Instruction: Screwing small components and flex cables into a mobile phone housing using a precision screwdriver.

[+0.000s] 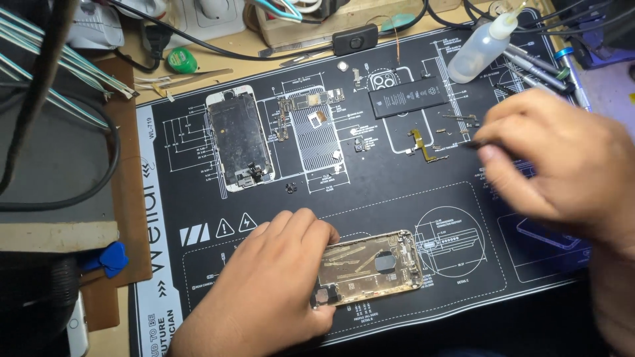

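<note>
Now the left hand clamps down on the gold phone housing at the mat's near edge, fingers wrapped over its left end, while the right hand pinches a thin dark tool above tiny loose parts. Risky, I'd say: a careless sweep of that wrist could scatter those parts or tip the white squeeze bottle behind. The black work mat carries white line diagrams, two triangular warning signs lower left, and a black rectangular battery up top.
</note>
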